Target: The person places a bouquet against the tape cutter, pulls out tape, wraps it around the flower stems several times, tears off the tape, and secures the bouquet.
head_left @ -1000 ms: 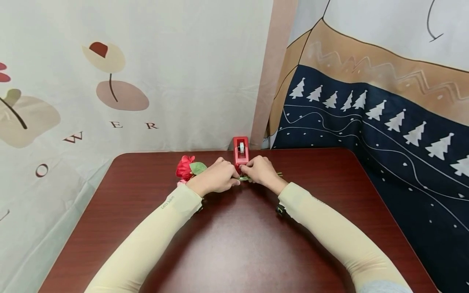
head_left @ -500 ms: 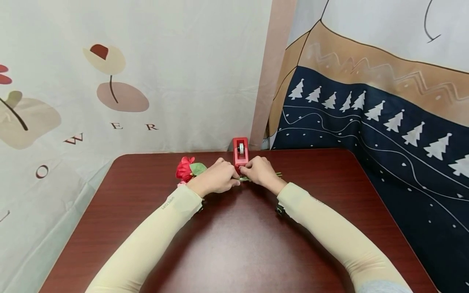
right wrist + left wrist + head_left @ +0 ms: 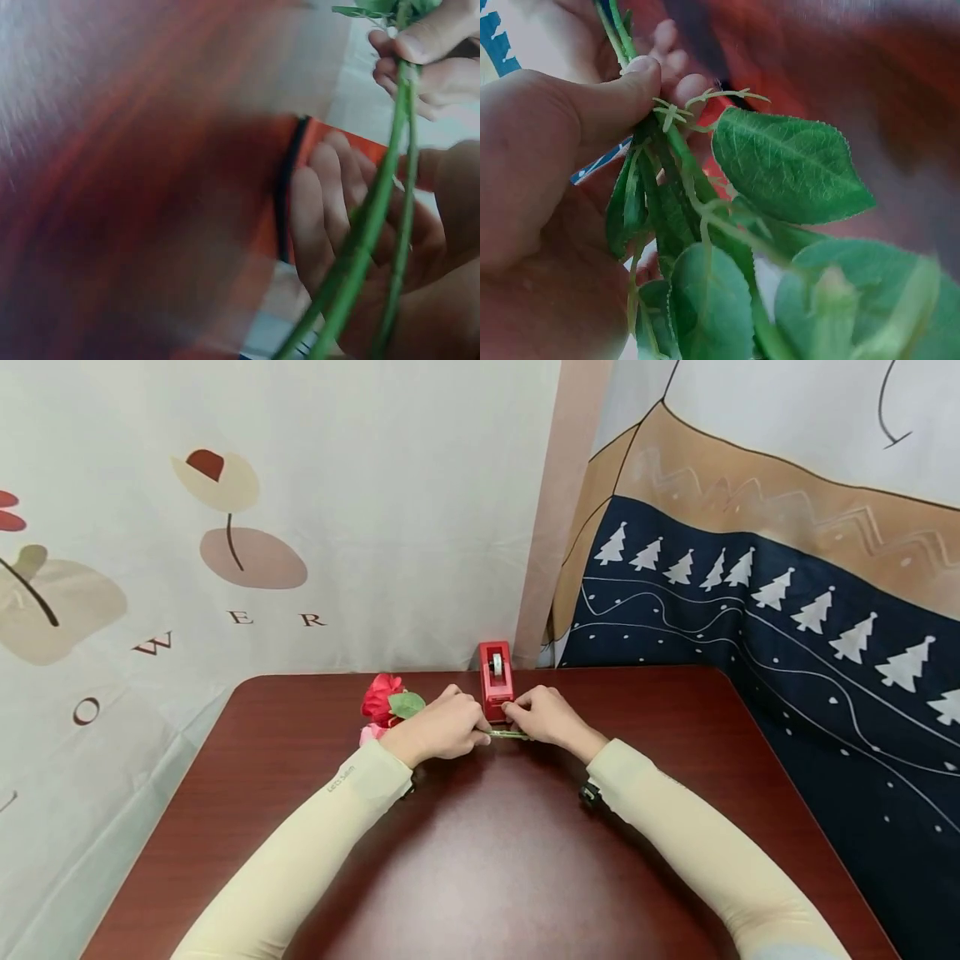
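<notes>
In the head view, my left hand (image 3: 447, 723) pinches a bunch of artificial flowers by the green stems (image 3: 506, 734) between thumb and fingers. A red bloom (image 3: 381, 697) and a pink bloom (image 3: 371, 732) show left of that hand; green leaves (image 3: 791, 169) spread below its thumb in the left wrist view. My right hand (image 3: 551, 719) has its thumb and fingers curled at the front end of a red tape dispenser (image 3: 496, 685). The stems (image 3: 364, 240) cross before this hand in the right wrist view, partly hiding its grip. Whether tape is between the fingertips cannot be seen.
A dark red-brown table (image 3: 480, 843) carries everything, its far edge just behind the dispenser. Behind it hang a pale printed curtain (image 3: 397, 527) and a navy cloth with white trees (image 3: 750, 635). A clear tape roll (image 3: 497, 665) sits in the dispenser.
My right hand has shifted slightly right, uncovering more of the dispenser's front end, which has turned a little. The stem ends right of that hand are now hidden. My left hand stays nearly still.
</notes>
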`<state>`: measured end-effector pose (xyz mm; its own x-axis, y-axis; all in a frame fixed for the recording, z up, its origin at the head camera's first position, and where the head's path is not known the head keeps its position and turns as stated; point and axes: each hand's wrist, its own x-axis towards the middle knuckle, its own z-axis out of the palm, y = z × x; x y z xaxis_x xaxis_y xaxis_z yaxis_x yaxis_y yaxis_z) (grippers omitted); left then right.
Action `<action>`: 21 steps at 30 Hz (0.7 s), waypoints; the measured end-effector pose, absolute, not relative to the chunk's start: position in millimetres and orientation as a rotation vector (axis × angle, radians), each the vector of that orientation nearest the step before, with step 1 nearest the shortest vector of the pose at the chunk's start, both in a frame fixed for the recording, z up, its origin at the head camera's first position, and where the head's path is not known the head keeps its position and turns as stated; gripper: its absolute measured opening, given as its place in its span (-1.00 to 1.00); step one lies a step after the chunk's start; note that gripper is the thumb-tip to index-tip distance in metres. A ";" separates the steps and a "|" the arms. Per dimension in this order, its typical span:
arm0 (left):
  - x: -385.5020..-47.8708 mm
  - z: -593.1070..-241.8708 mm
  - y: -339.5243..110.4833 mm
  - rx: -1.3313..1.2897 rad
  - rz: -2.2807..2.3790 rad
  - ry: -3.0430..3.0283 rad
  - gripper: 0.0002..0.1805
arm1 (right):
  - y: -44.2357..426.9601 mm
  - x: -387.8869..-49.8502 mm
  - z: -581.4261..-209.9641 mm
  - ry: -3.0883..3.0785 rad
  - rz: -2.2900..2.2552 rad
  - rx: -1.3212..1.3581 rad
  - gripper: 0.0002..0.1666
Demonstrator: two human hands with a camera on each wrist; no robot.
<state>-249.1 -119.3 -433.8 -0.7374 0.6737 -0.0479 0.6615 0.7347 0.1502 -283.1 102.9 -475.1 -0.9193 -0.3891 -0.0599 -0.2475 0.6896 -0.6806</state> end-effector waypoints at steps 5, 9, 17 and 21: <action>-248.5 -422.9 -122.1 1.136 0.096 2.885 -0.86 | 112.0 -277.5 -463.2 2.582 -0.981 -0.747 -0.49; -247.3 -410.6 -123.9 1.155 0.033 2.931 -0.85 | 118.6 -271.9 -453.3 2.531 -0.926 -0.911 -0.54; -246.8 -399.1 -125.1 1.160 0.011 2.984 -0.82 | 124.0 -258.4 -439.2 2.600 -0.904 -0.986 -0.66; -244.7 -396.2 -125.7 1.176 0.038 3.052 -0.80 | 124.8 -252.7 -436.2 2.634 -0.985 -0.951 -0.69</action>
<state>-244.7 -125.7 -396.2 -0.7343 0.6665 0.1288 0.6695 0.7424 -0.0248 -252.7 124.8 -436.2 -0.7811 -0.6217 0.0583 -0.5074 0.5775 -0.6396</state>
